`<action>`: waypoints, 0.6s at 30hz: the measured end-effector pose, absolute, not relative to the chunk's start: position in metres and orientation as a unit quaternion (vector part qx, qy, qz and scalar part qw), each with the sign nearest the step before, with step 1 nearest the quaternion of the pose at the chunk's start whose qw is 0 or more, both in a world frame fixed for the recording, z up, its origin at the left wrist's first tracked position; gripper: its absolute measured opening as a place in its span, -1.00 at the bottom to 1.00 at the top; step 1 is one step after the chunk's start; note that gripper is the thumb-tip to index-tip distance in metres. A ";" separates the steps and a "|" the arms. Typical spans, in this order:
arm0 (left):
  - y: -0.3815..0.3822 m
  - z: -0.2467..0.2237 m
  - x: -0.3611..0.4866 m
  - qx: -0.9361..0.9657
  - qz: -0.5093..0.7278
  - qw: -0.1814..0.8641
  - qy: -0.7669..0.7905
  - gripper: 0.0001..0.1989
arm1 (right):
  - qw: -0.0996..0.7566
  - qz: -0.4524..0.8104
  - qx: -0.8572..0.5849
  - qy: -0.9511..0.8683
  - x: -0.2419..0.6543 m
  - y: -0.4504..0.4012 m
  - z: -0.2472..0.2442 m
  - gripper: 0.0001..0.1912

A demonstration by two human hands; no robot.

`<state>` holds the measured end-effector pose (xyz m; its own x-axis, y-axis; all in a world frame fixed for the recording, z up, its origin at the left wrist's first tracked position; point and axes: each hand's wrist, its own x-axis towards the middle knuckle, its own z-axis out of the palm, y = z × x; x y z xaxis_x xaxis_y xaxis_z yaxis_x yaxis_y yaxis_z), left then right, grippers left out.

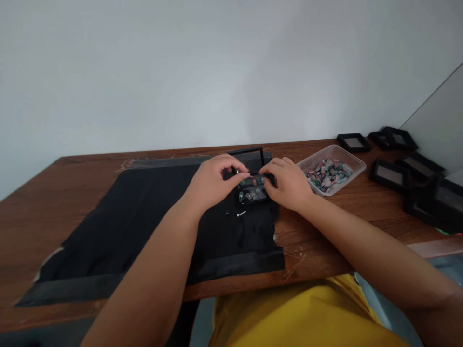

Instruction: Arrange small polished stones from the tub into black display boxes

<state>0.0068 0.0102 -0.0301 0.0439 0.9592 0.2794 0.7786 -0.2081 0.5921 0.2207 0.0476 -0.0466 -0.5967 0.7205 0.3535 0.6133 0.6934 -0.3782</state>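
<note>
Nearest the camera, a yellow garment (307,313) fills the lower edge of the view, and both forearms extend forward from it over the near edge of the wooden table (54,193).

A black cloth (144,231) lies flat on the table, its long axis running left to right, with strips of grey tape along the near and far edges. A small white fragment (241,213) rests on the cloth just in front of the hands.

The left hand (213,183) and the right hand (287,183) meet over a small black display case (253,192) lying on the right part of the cloth. The case's long axis runs left to right, parallel to the table's far edge; its open face points upward and shows several small coloured stones inside. The left hand is partly curled, with thumb and forefinger pinched together at the case's left far corner. Whether they grip the case or a stone cannot be determined. The right hand is also curled, with its fingertips on the case's right end.

Directly behind the hands, a black frame lid (248,154) stands tilted up from the cloth.

To the right, off the cloth, a clear plastic container (356,166) holds loose coloured stones (327,174). Further right and behind, several empty black cases (390,174) are scattered toward the table's far right corner.

A plain pale wall (217,72) closes the background.
</note>
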 end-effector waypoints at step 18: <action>0.010 -0.034 0.028 0.576 0.463 0.418 0.527 -0.69 | 0.353 0.208 -0.281 -0.868 0.221 0.046 -0.050 -0.61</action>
